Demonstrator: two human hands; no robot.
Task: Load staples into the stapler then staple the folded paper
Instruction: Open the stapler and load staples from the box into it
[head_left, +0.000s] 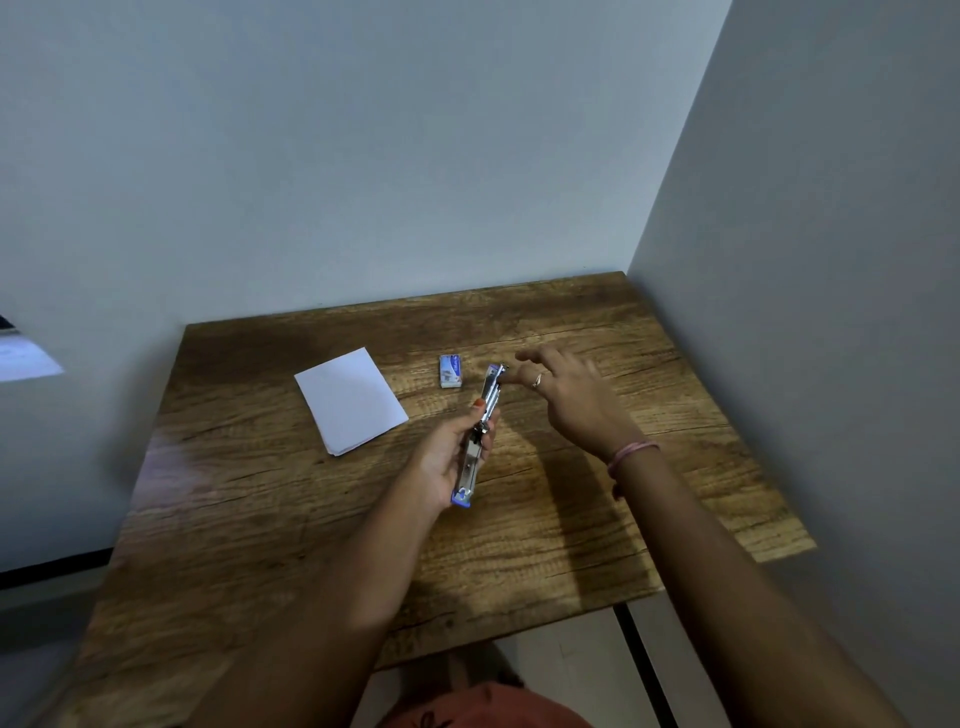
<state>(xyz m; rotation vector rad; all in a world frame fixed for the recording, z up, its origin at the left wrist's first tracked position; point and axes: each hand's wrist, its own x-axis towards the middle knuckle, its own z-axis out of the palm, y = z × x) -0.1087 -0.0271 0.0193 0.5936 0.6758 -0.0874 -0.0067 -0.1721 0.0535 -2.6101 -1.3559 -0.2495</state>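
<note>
A silver stapler (480, 431) with blue trim is swung fully open into one long strip, held above the table. My left hand (447, 457) grips it around its middle. My right hand (561, 395) hovers over the stapler's far end, with thumb and forefinger pinched at the tip of the metal channel; whether a staple strip sits between them is too small to tell. The folded white paper (350, 400) lies flat to the left. A small blue-and-white staple box (450, 371) rests just beyond the stapler.
The wooden table (571, 530) stands in a corner, with grey walls behind and to the right. Its front edge is close to my body. A pale object (23, 358) sticks out at the far left, off the table.
</note>
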